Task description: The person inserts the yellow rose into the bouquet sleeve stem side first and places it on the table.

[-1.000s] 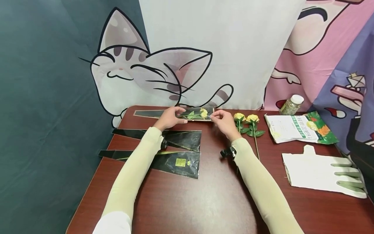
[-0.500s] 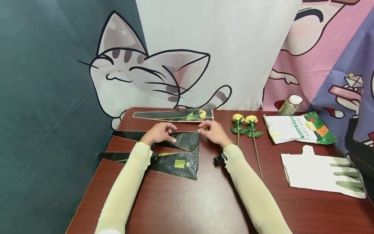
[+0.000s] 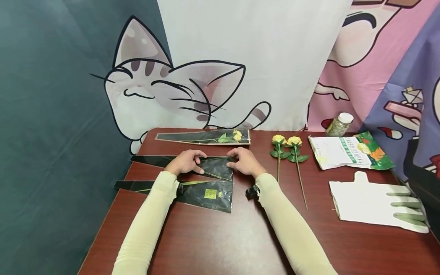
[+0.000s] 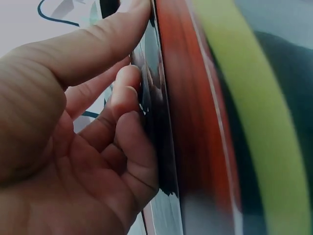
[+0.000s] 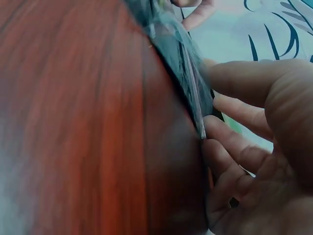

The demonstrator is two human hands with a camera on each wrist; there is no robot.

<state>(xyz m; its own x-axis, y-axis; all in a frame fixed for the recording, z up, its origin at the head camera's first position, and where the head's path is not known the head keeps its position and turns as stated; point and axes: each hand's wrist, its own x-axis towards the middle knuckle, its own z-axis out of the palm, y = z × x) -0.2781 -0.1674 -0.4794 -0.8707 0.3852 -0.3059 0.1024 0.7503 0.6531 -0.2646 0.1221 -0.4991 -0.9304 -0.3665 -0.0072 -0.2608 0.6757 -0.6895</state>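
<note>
My left hand (image 3: 185, 162) rests on the middle dark, clear-fronted flower sleeve (image 3: 216, 167), its thumb and bent fingers apart. At that sleeve's wide right end, my right hand (image 3: 245, 162) touches the edge with thumb and fingertips, which also stand apart. In the right wrist view the glossy film (image 5: 183, 58) lies against the right fingers (image 5: 234, 142). Behind it, another sleeve (image 3: 192, 136) contains a yellow rose (image 3: 236, 136) with green leaves. A third sleeve (image 3: 203, 195), bearing a yellow-green label, lies nearest. Two yellow roses (image 3: 279, 140) (image 3: 294, 141) with long stems lie to the right.
On the brown table (image 3: 220, 240), a white and green printed packet (image 3: 348, 151) lies at the right, with a white-capped jar (image 3: 339, 125) behind it. A white glove (image 3: 378, 202) lies in front of the packet. A cat-print cloth (image 3: 206, 30) hangs behind the table.
Both hands have left the far sleeve with the rose and come nearer, onto the middle sleeve. The far sleeve now lies untouched. In the last half second the right hand has moved slightly left.
</note>
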